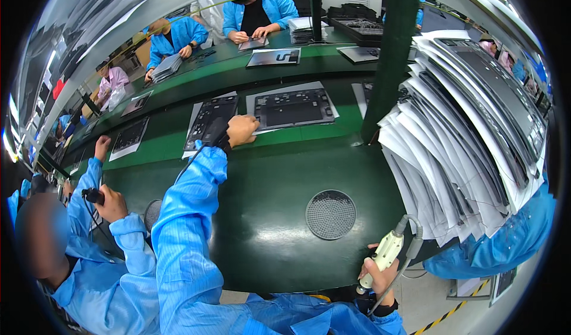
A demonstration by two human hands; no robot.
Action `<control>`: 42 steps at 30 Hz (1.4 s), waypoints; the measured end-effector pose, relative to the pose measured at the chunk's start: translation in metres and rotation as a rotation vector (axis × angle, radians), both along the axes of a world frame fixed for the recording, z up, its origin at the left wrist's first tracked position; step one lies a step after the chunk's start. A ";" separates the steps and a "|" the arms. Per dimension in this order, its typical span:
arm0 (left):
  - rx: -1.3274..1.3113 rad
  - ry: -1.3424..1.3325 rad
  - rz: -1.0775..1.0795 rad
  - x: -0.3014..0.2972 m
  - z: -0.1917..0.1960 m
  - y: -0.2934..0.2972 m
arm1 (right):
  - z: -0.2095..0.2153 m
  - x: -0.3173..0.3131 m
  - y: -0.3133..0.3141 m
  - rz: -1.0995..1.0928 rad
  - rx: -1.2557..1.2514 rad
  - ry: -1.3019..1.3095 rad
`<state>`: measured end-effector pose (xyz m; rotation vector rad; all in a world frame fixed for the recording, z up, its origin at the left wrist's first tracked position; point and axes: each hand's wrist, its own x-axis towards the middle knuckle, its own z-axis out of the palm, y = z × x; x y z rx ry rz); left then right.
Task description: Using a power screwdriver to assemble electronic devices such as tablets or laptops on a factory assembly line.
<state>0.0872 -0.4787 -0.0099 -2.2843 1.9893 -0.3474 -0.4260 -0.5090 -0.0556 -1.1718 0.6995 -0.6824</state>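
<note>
My left hand (242, 130) reaches forward over the green bench, its fingers bent at the near left corner of a black laptop case panel (294, 107), which lies on a white sheet. The fingertips are partly hidden, but they appear to pinch that edge. Another black panel (212, 121) on white sheeting lies just left of the hand, partly behind my wrist. Low on the right, my right hand (380, 275) is wrapped round a cream electric screwdriver (388, 250), whose grey cable loops from its upper end.
A round grey dish (331, 215) with a dotted surface sits mid-bench. At right leans a tall stack of panels and white sheets (458, 139), beside a green post (389, 61). A co-worker (107, 275) works close on my left; others sit across the raised green line (226, 76).
</note>
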 end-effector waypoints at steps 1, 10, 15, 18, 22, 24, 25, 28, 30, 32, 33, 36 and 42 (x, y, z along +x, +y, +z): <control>0.117 -0.102 0.028 0.005 -0.004 -0.008 | -0.003 -0.001 0.000 0.003 0.017 -0.012; 0.209 -0.408 -0.101 -0.018 0.001 -0.004 | -0.011 -0.010 -0.002 0.063 0.067 -0.078; -0.088 -0.442 -0.130 -0.064 0.028 0.017 | -0.015 -0.009 -0.004 0.056 -0.010 -0.101; -0.143 -0.459 -0.139 -0.092 0.041 0.037 | -0.017 -0.007 -0.004 0.038 -0.009 -0.152; -0.167 -0.424 -0.172 -0.129 0.042 0.074 | -0.021 -0.007 -0.005 0.042 -0.026 -0.182; -0.156 -0.423 -0.161 -0.147 0.038 0.092 | -0.022 -0.007 -0.006 0.052 -0.007 -0.192; -0.157 -0.414 -0.158 -0.158 0.038 0.102 | -0.025 -0.008 -0.007 0.078 0.001 -0.186; -0.124 -0.383 -0.128 -0.192 0.036 0.125 | -0.032 -0.011 -0.011 0.136 -0.008 -0.174; -0.117 -0.363 -0.096 -0.220 0.038 0.138 | -0.030 -0.012 -0.012 0.174 -0.025 -0.170; -0.058 -0.307 -0.063 -0.246 0.034 0.149 | -0.028 -0.012 -0.013 0.172 0.012 -0.200; -0.043 -0.276 -0.045 -0.259 0.032 0.154 | -0.030 -0.012 -0.014 0.175 0.018 -0.198; 0.023 -0.153 0.025 -0.295 0.021 0.161 | -0.037 -0.014 -0.017 0.224 -0.077 -0.174; 0.153 0.194 0.188 -0.348 -0.004 0.157 | -0.038 -0.012 -0.016 0.179 -0.100 -0.160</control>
